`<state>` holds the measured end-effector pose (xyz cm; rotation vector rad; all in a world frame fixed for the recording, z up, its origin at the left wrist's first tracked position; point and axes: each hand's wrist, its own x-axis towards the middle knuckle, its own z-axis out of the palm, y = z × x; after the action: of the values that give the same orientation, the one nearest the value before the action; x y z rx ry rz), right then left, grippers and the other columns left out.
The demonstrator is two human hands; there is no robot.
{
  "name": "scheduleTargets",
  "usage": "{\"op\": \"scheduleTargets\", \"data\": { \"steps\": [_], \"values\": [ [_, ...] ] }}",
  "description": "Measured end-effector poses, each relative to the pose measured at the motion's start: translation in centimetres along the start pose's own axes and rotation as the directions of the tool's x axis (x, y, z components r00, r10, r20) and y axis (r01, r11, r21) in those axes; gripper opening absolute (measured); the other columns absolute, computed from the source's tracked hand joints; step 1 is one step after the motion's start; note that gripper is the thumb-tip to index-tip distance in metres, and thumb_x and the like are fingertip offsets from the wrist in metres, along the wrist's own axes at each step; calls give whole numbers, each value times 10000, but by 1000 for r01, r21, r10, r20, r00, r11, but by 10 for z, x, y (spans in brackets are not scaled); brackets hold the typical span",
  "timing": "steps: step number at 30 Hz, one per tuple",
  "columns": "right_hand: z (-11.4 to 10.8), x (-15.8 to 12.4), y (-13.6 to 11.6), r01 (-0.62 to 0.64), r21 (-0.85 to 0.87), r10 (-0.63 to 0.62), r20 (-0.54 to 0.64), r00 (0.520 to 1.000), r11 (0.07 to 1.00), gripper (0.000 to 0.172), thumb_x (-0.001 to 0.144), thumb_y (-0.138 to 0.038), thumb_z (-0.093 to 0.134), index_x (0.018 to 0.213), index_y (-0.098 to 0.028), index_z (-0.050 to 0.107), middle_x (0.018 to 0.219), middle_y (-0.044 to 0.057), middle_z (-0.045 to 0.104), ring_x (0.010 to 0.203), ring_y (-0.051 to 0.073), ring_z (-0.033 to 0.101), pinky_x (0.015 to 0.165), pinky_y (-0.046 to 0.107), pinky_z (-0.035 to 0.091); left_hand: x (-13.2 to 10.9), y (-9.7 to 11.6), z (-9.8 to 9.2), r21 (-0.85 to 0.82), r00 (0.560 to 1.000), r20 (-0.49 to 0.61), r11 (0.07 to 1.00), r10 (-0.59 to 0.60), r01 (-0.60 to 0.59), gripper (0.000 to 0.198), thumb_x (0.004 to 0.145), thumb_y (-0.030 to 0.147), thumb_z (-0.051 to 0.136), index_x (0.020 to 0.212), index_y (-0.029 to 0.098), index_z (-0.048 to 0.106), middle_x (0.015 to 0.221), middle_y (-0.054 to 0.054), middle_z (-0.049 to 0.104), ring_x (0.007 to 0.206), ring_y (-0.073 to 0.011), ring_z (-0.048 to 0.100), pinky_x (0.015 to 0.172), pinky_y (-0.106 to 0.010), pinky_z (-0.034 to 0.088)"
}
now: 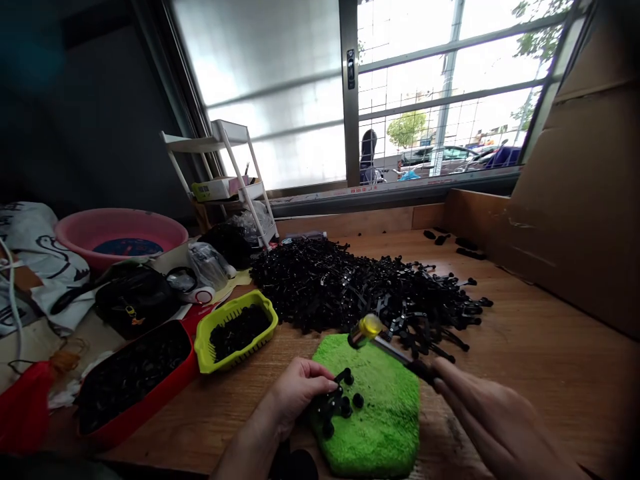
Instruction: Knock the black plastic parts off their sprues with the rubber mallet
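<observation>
My left hand [304, 392] is closed on a black plastic part [342, 378], pinched between thumb and fingers over the left side of a fuzzy green pad [387, 427]. Several small black round pieces [358, 401] lie on the pad beside those fingers. In my right hand [487, 407] is the dark handle of a hammer [393, 349] with a yellow-tipped head. Its head is held above the pad's far edge, apart from the part. Just beyond the pad spreads a large heap of black plastic parts [345, 280].
To the left stand a yellow-green basket [204, 357] and a red bin [175, 387], both holding black pieces. A pink basin [75, 230], a black bag [137, 293] and a white shelf rack [227, 133] are farther back. Cardboard [575, 200] walls the right side.
</observation>
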<state>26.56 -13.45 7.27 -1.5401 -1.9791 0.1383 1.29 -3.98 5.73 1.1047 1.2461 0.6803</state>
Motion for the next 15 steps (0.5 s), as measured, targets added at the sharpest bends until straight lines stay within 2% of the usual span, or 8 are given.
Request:
{"op": "scheduleTargets", "data": {
  "steps": [1, 2, 4, 5, 6, 8, 12, 15],
  "values": [
    [-3, 1, -2, 14, 27, -12, -76, 997, 1000, 227, 932, -363, 266, 952, -259, 467, 722, 24, 614, 787, 240, 618, 483, 263, 378, 1, 0, 0, 7, 1000, 13, 1000, 3, -4, 212, 533, 207, 725, 699, 113, 634, 603, 0, 615, 568, -104, 520, 566, -218, 363],
    [-3, 2, -4, 21, 37, -17, -96, 995, 999, 219, 933, -350, 262, 929, -259, 461, 729, 23, 613, 781, 232, 617, 498, 260, 384, 1, 0, 0, 9, 1000, 19, 1000, 8, -8, 206, 532, 210, 727, 690, 113, 637, 592, 2, 611, 563, -103, 515, 560, -216, 357],
    [2, 6, -5, 29, 23, -29, 3, 1000, 999, 224, 940, -321, 238, 909, -250, 448, 730, 18, 620, 678, 205, 616, 512, 263, 388, 2, 0, 0, 16, 1000, 15, 1000, 11, -11, 200, 528, 214, 731, 676, 116, 639, 579, 6, 604, 561, -104, 513, 555, -215, 353],
    [7, 6, -4, 4, -51, 3, 143, 990, 999, 237, 946, -318, 221, 887, -248, 440, 717, 10, 622, 618, 194, 609, 498, 268, 377, 2, -1, 0, 22, 1000, 2, 1000, 11, -11, 199, 529, 212, 730, 677, 117, 638, 578, 8, 603, 565, -105, 516, 557, -215, 355],
    [12, 6, -1, 4, -108, 17, 186, 982, 994, 245, 938, -331, 237, 858, -244, 452, 645, 8, 616, 544, 211, 597, 445, 280, 335, 2, -1, 1, 28, 1000, -16, 1000, 11, -11, 195, 531, 206, 728, 678, 118, 635, 579, 10, 604, 569, -106, 518, 559, -215, 358],
    [21, 3, 6, 5, -142, 25, 211, 977, 990, 268, 936, -338, 230, 854, -245, 468, 636, 8, 617, 553, 226, 602, 453, 288, 333, 0, -1, 2, 38, 999, -39, 999, 12, -11, 192, 537, 193, 722, 684, 117, 626, 588, 11, 608, 569, -102, 519, 560, -212, 365],
    [17, -11, 14, -81, 87, 78, 38, 996, 993, 315, 934, -417, 238, 850, -262, 498, 699, -5, 631, 718, 209, 626, 510, 252, 411, -1, -6, 0, -70, 1000, 4, 997, 19, -19, 239, 547, 209, 738, 716, 116, 597, 598, 23, 597, 527, -70, 508, 496, -172, 353],
    [7, -21, 14, -151, 255, 169, -48, 984, 955, 362, 888, -531, 312, 727, -268, 503, 660, -17, 625, 709, 202, 620, 519, 229, 441, -1, -13, -5, -188, 998, 51, 982, 43, -32, 256, 609, 291, 725, 732, 126, 571, 535, 65, 527, 356, -7, 360, 357, -146, 201]
  ]
}}
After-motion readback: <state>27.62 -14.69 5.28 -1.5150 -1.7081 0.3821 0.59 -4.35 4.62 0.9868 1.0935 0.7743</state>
